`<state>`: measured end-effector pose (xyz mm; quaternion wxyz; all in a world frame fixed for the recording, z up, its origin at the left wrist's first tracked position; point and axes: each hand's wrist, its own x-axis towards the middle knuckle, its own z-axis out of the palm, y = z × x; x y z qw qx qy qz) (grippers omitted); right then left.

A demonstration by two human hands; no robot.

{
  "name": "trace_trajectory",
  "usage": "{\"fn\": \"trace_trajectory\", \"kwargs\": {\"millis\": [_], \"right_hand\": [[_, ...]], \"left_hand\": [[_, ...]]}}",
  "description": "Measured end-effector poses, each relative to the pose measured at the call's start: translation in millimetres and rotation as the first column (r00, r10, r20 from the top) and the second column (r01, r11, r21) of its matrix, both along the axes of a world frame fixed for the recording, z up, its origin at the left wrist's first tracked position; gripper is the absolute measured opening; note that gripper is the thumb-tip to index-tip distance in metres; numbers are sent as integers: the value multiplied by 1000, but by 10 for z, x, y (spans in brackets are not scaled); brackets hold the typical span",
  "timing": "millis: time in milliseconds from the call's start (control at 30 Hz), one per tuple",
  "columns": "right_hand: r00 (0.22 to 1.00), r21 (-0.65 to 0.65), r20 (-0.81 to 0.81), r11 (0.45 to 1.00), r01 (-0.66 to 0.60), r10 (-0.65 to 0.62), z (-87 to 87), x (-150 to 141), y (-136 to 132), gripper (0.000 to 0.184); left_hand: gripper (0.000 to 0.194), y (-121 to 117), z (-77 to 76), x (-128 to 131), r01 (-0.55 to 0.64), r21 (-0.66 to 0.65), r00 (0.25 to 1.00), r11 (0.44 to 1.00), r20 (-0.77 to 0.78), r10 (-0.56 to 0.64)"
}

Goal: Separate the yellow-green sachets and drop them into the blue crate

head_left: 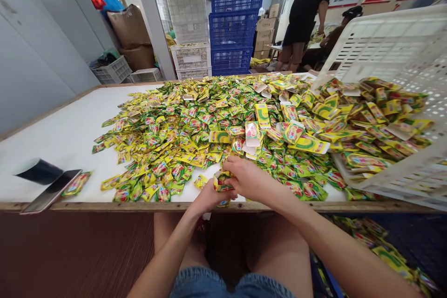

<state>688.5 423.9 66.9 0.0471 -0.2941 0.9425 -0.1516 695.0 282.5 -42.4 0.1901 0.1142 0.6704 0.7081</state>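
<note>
A big heap of small yellow-green sachets [195,125] covers the white table [59,135]. Among them lie flat yellow-green cartons [309,143]. At the table's near edge both my hands meet over a small bundle of sachets [220,181]. My left hand [207,198] is closed under the bundle. My right hand [246,176] is curled over it from above, fingers pinching it. Whether the bundle sits inside a carton I cannot make out.
A white crate [394,56] lies tipped on the right, spilling sachets and cartons. A phone [50,191] and a dark sheet [38,171] lie at the table's left front. Stacked blue crates [237,14] and white crates stand behind. Two people are at a far table [307,14].
</note>
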Motion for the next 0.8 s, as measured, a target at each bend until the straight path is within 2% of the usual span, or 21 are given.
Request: {"fn": "trace_trajectory", "kwargs": {"millis": [100,200,233,300,367,433,467,633,700,800], "right_hand": [[1000,33,-18,999,18,-17,31,20,-4,2],[998,35,-51,999,-27,29,-22,42,-42,7],[997,-6,-54,999,-47,47,-55,45,-53,12],[998,-184,-49,982,-50,41,-131,42,-57,24],[1000,-402,-13,916,-5,0,-216,36,-35,34],[999,-525,-2,850,34,-41,-307,34,-3,27],[998,-543,-27,839,35,-60,-353,37,10,21],[952,-474,-237,878,59,-193,-570,77,24,5],[956,-438,-234,897,61,-179,-640,95,32,6],[977,-428,-175,903,40,-126,-732,135,58,13]], "left_hand": [[23,-2,11,-1,56,-44,998,997,-21,-57],[23,-1,7,-5,-19,-76,997,997,-74,13],[25,-5,2,-9,-53,-72,996,996,-82,47],[27,-22,-9,-18,-80,-40,995,996,-63,78],[28,-46,-16,-26,-55,1,998,998,-25,55],[32,-64,-19,-31,-34,29,999,999,-8,34],[33,-67,-22,-32,-34,34,999,999,-9,35],[41,-49,-90,-30,-53,90,999,995,2,54],[40,-56,-123,-45,-44,109,998,993,-32,47],[36,-87,-123,-94,-94,38,985,995,-139,98]]}}
